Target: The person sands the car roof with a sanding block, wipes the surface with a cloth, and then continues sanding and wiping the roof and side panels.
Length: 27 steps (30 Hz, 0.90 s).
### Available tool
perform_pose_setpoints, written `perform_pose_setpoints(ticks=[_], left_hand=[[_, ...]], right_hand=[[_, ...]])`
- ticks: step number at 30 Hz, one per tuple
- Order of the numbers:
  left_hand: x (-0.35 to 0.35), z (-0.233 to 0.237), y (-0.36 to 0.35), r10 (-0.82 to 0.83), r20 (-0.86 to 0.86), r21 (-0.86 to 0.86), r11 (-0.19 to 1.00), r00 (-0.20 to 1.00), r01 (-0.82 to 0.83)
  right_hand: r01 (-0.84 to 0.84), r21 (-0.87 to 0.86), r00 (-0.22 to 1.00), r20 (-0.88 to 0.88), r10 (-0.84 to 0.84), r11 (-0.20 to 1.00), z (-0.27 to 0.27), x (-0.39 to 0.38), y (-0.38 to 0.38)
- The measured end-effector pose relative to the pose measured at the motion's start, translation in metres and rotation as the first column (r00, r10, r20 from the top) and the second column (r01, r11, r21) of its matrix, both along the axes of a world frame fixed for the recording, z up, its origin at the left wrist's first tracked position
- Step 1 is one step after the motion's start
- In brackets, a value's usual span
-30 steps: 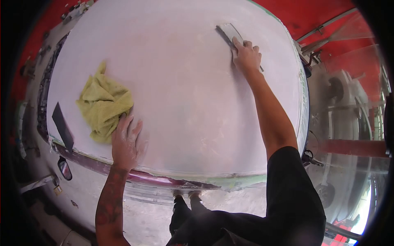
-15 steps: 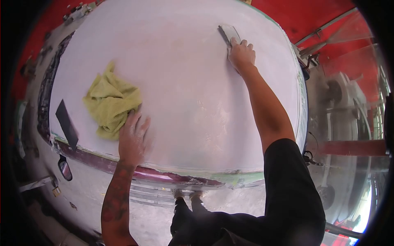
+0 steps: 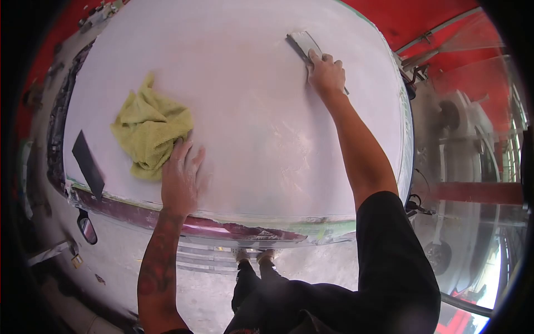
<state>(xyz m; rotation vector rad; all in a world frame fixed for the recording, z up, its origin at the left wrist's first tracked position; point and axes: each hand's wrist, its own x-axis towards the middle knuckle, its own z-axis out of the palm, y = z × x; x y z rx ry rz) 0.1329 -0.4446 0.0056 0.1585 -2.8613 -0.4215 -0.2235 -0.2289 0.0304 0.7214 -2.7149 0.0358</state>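
Note:
My right hand [image 3: 327,75] is wrapped round a long sanding block [image 3: 305,42], which lies at a slant on the far right part of a pale, dusty car roof [image 3: 239,111]. Dark edging shows along the block's left side, and its lower end sticks out past my hand. Nearer the front edge, my left hand [image 3: 181,178] lies on the roof with fingers spread and whitened by dust. Its fingertips are right at a crumpled yellow-green cloth [image 3: 150,131].
A dark strip of sandpaper [image 3: 88,166] lies at the roof's left front corner. Green masking tape [image 3: 325,228] runs along the front edge above a maroon strip. A side mirror [image 3: 87,229] juts out below. Another vehicle [image 3: 461,183] stands at right behind sheeting.
My right hand and the sanding block have shifted slightly left, and the block's angle has turned a little. My left hand keeps its place beside the cloth. The view has moved slightly.

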Motion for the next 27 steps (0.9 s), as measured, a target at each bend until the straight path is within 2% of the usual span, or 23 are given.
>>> perform_pose_setpoints(ticks=[3, 5, 6, 8, 9, 10, 11, 13, 14, 15, 18, 19, 20, 22, 25, 27], left_hand=[[0.0, 0.004, 0.0, 0.003, -0.01, 0.003, 1.0, 1.0, -0.003], [0.0, 0.003, 0.002, 0.001, 0.008, -0.009, 1.0, 1.0, -0.001], [-0.001, -0.002, 0.002, 0.011, -0.017, 0.019, 1.0, 1.0, -0.01], [0.002, -0.011, 0.0, 0.008, -0.03, 0.046, 0.999, 1.0, -0.007], [0.0, -0.012, -0.001, 0.013, -0.058, 0.14, 0.99, 0.998, -0.004], [0.001, -0.015, -0.001, 0.016, -0.077, 0.236, 0.972, 0.997, 0.002], [0.001, -0.012, 0.0, 0.01, -0.067, 0.237, 0.971, 0.998, 0.006], [-0.001, 0.0, 0.001, -0.02, -0.081, -0.05, 0.999, 0.996, 0.016], [-0.002, 0.0, 0.0, -0.025, -0.08, -0.049, 0.999, 0.996, 0.021], [-0.002, -0.001, 0.001, -0.014, -0.085, -0.057, 0.998, 0.996, 0.009], [-0.002, -0.003, 0.002, -0.013, -0.094, -0.045, 0.999, 0.995, 0.009], [-0.001, -0.003, 0.001, -0.019, -0.102, -0.035, 0.999, 0.995, 0.016], [0.002, -0.003, 0.0, -0.031, -0.098, -0.035, 0.999, 0.995, 0.028], [-0.002, -0.004, 0.0, -0.025, -0.117, -0.032, 0.999, 0.993, 0.022], [-0.002, -0.006, -0.002, -0.048, -0.131, -0.036, 0.998, 0.99, 0.044], [-0.001, -0.006, -0.003, -0.083, -0.148, -0.037, 0.996, 0.985, 0.078]], right_hand=[[-0.155, -0.148, 0.988, -0.01, 0.155, 0.977, -0.006, 0.122, 0.003], [-0.263, -0.191, 0.957, 0.071, 0.281, 0.946, -0.006, 0.197, 0.013], [-0.337, -0.145, 0.935, 0.063, 0.349, 0.93, -0.006, 0.216, 0.02], [-0.338, -0.176, 0.934, 0.062, 0.353, 0.925, -0.004, 0.201, 0.031], [-0.348, -0.207, 0.929, 0.054, 0.366, 0.914, -0.003, 0.183, 0.036], [-0.277, -0.183, 0.961, -0.024, 0.277, 0.943, -0.007, 0.15, 0.041], [-0.142, -0.191, 0.99, -0.017, 0.141, 0.971, -0.009, 0.112, 0.048], [0.112, -0.085, 0.991, 0.079, -0.106, 0.99, -0.003, 0.042, 0.067], [0.179, -0.053, 0.978, 0.113, -0.173, 0.982, 0.004, 0.028, 0.072], [0.245, -0.014, 0.96, 0.145, -0.241, 0.969, 0.008, 0.024, 0.076], [0.286, -0.016, 0.95, 0.135, -0.281, 0.958, -0.007, 0.043, 0.08], [0.318, -0.02, 0.932, 0.188, -0.309, 0.948, -0.002, 0.061, 0.072], [0.251, -0.114, 0.96, 0.156, -0.232, 0.961, -0.005, 0.088, 0.062], [0.128, -0.152, 0.987, 0.115, -0.111, 0.98, -0.013, 0.158, 0.037], [-0.132, -0.246, 0.978, 0.124, 0.166, 0.96, -0.02, 0.246, 0.019], [-0.055, -0.27, 0.989, 0.12, 0.091, 0.961, -0.016, 0.237, 0.053]])
